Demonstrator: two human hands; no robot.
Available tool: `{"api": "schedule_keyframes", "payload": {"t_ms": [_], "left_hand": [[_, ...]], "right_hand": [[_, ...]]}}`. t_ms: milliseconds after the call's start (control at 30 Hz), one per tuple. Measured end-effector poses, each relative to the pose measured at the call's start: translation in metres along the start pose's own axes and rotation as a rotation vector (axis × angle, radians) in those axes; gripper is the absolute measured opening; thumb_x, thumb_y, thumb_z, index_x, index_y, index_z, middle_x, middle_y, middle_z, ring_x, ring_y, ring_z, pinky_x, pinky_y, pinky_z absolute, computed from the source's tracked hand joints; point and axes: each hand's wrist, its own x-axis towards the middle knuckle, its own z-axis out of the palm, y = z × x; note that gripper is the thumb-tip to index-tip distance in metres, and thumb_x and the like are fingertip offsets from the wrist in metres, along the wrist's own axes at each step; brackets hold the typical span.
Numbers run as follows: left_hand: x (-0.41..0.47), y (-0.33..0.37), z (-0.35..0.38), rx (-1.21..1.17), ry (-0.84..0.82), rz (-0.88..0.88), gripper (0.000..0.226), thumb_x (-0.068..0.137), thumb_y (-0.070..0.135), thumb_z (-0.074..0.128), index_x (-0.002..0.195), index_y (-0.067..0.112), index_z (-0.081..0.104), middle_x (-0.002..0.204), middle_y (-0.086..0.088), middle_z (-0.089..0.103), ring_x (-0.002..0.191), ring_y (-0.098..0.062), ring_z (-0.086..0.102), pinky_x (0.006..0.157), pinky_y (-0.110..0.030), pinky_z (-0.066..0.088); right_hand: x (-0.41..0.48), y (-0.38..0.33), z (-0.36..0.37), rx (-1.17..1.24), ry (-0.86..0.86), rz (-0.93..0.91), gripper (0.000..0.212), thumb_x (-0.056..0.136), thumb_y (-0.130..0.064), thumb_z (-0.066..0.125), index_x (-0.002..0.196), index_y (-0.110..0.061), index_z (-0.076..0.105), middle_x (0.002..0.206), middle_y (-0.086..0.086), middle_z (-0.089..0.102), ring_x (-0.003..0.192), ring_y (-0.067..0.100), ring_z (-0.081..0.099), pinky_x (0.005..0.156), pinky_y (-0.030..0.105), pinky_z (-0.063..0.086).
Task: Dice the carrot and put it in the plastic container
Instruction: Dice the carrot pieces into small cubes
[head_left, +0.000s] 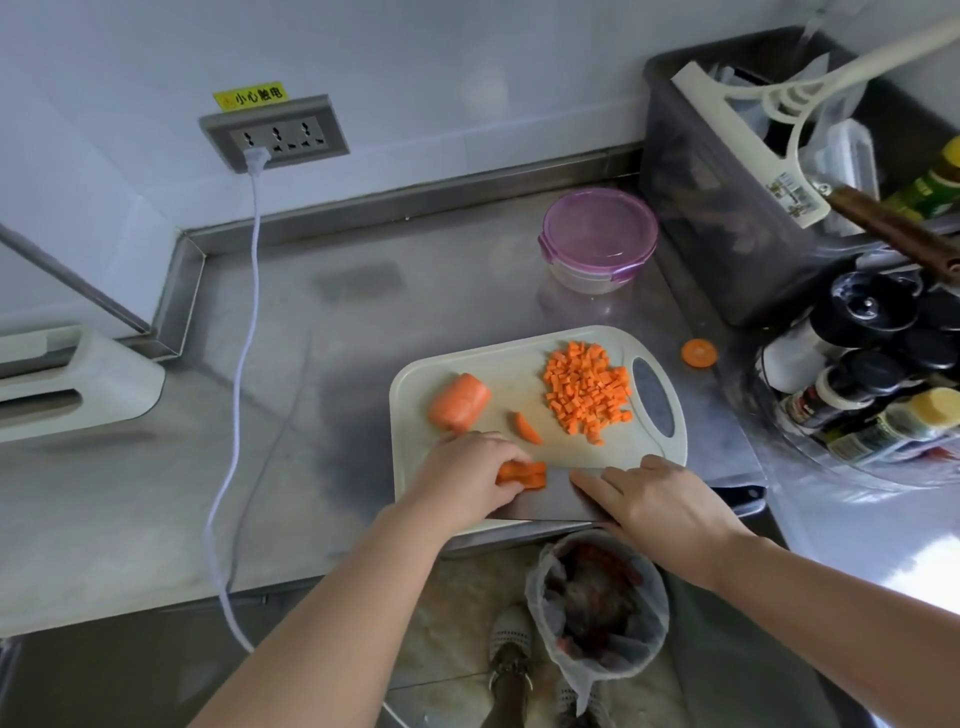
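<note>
Cutting the bundled carrot strips (522, 475) crosswise looks to be the step in hand. It should go best if the left hand (467, 478) tucks its fingertips back from the cut ends, holds the strips square and feeds them to the blade in small even steps, so the new cubes match the diced carrot (587, 389) heaped at the far right of the cutting board (498, 364). That left hand is curled over the strips, pinching them together against the board's near edge. The right hand (670, 499) lies over the knife (545, 501), forefinger stretched along the flat of the blade and the other fingers folded round its back near the dark handle; the thumb is hidden. A thick carrot piece (460, 402) waits uncut at the board's left, with a thin sliver (527, 427) between it and the dice. The plastic container (597, 239) stands well apart at the back of the surface (311, 415) with its purple lid on, so it will need opening before any carrot goes in
</note>
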Motion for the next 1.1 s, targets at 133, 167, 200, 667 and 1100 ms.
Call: {"api": "schedule_keyframes", "payload": {"t_ms": [133, 167, 200, 667, 1100], "left_hand": [[0.007, 0.003, 0.006, -0.036, 0.045, -0.013, 0.032, 0.088, 0.03, 0.063, 0.12, 0.028, 0.064, 0.122, 0.012, 0.061, 0.107, -0.011, 0.057, 0.095, -0.03, 0.042], [0.008, 0.003, 0.006, -0.046, 0.038, -0.02, 0.03, 0.088, 0.029, 0.063, 0.118, 0.028, 0.065, 0.12, 0.012, 0.061, 0.104, -0.012, 0.057, 0.094, -0.03, 0.042], [0.009, 0.003, 0.007, -0.053, 0.03, -0.026, 0.029, 0.088, 0.028, 0.063, 0.116, 0.028, 0.066, 0.119, 0.012, 0.061, 0.102, -0.012, 0.058, 0.093, -0.031, 0.043], [0.021, -0.009, -0.005, -0.467, 0.338, -0.432, 0.015, 0.09, 0.007, 0.061, 0.103, 0.006, 0.069, 0.099, -0.001, 0.067, 0.091, -0.014, 0.06, 0.08, -0.019, 0.04], [0.044, 0.019, 0.008, -0.898, 0.151, -0.691, 0.007, 0.09, 0.008, 0.062, 0.086, 0.012, 0.063, 0.073, 0.005, 0.063, 0.059, -0.024, 0.071, 0.062, -0.03, 0.059]], "right_hand": [[-0.004, 0.007, -0.001, 0.006, -0.037, -0.014, 0.04, 0.059, -0.023, 0.086, 0.095, -0.016, 0.07, 0.059, -0.005, 0.056, 0.04, 0.019, 0.049, 0.047, 0.025, 0.042], [-0.007, 0.009, -0.002, 0.016, -0.044, -0.022, 0.04, 0.06, -0.023, 0.086, 0.096, -0.017, 0.07, 0.059, -0.005, 0.056, 0.04, 0.019, 0.049, 0.047, 0.025, 0.043], [-0.01, 0.01, -0.003, 0.031, -0.049, -0.034, 0.039, 0.062, -0.025, 0.085, 0.097, -0.017, 0.07, 0.059, -0.005, 0.056, 0.041, 0.018, 0.049, 0.047, 0.024, 0.044], [-0.061, 0.025, -0.018, 0.322, -0.004, 0.328, 0.039, 0.08, -0.011, 0.067, 0.116, -0.026, 0.061, 0.082, -0.008, 0.071, 0.058, 0.017, 0.062, 0.049, 0.026, 0.05], [0.014, -0.019, -0.016, 0.783, -0.248, 0.777, 0.035, 0.1, -0.022, 0.038, 0.066, -0.03, 0.032, 0.064, -0.002, 0.045, 0.055, 0.016, 0.04, 0.054, 0.032, 0.034]]}}
